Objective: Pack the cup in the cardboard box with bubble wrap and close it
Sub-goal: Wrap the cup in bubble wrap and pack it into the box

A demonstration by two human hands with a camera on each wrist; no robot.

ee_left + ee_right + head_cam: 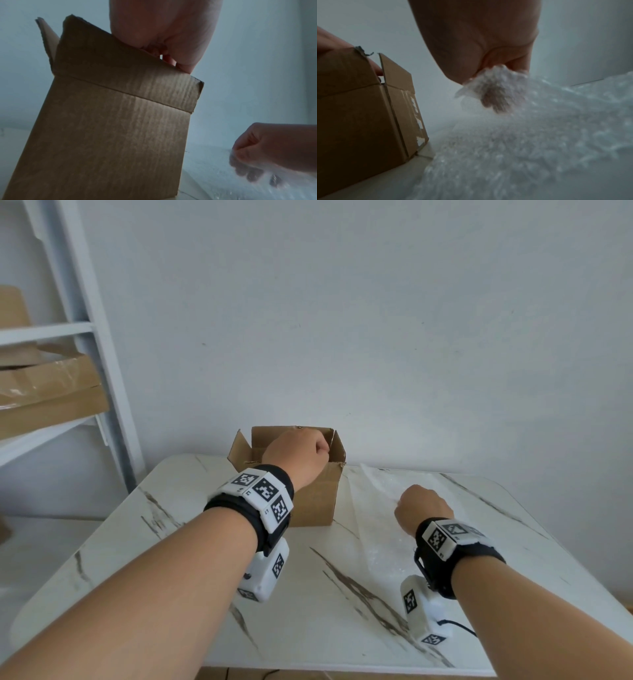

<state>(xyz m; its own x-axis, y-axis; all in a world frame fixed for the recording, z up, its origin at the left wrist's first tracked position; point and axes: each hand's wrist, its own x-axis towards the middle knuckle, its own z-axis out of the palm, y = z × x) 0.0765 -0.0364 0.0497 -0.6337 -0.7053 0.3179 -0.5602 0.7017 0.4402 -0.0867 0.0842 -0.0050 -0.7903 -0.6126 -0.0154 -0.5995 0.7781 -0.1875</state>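
Cardboard first: the small brown corrugated cardboard box (310,494) stands near the far edge of the white marble-patterned table (178,542) with its top flaps up, and the cup does not show in any view, so whether it sits inside cannot be told. Left hand (296,455) is over the box's open top, fingers curled down around the upper edge of the near flap; the left wrist view shows those fingertips (184,67) hooked over the cardboard rim, gripping it. Just to the right of the box lies the clear sheet of bubble wrap (380,529), spread flat across the tabletop and reaching back toward the wall. Right hand (423,506) is down on that sheet, clenched into a fist, and the right wrist view shows a bunched tuft of the wrap (494,79) pinched between thumb and fingers, lifted off the surface while the rest trails away over the table. Both wrists wear black bands carrying white blocks printed with black-and-white square markers (265,496). Off to the left stands a white metal shelf frame (85,337) holding flat brown cardboard cartons (48,392), and a plain white wall (376,320) rises behind the table.
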